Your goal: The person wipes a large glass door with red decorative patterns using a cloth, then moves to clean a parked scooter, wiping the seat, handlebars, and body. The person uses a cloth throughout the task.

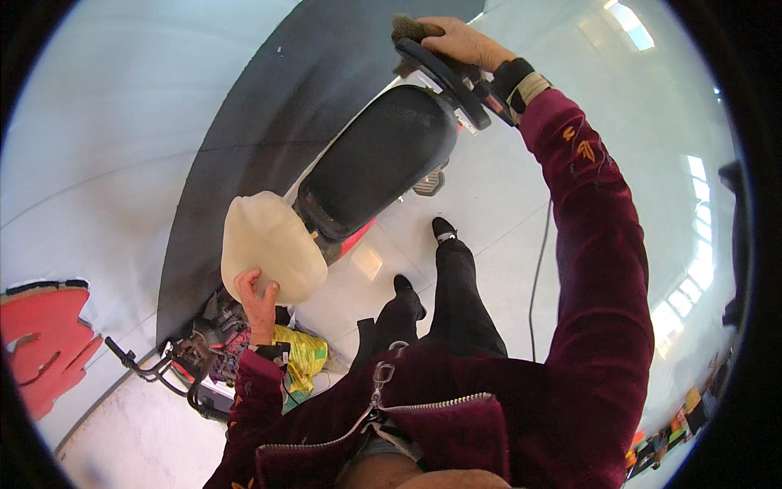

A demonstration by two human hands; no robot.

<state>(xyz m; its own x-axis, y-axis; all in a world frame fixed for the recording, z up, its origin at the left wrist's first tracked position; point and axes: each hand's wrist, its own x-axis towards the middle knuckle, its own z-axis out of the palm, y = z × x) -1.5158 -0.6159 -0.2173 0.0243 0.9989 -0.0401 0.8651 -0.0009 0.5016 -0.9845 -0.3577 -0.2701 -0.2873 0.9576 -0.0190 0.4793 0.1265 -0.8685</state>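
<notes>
My right hand point(459, 43) grips a brown cloth point(408, 30) against the top of a black padded backrest point(441, 79). This backrest stands behind the long black seat point(382, 159) of a scooter. On the left, the fingers of my left hand point(255, 301) rest on a cream-coloured seat cushion or cover point(272, 238), with the thumb spread apart. That cream piece sits just beyond the black seat's front end. Part of the cloth is hidden by my right hand and the backrest.
The scooter's handlebar point(165, 370) reaches out at lower left. Near it lies a yellow bag point(300, 354). A footrest point(429, 182) juts out by my feet. Dark matting point(256, 122) runs along the scooter's far side; a thin cable point(539, 281) crosses the tiled floor.
</notes>
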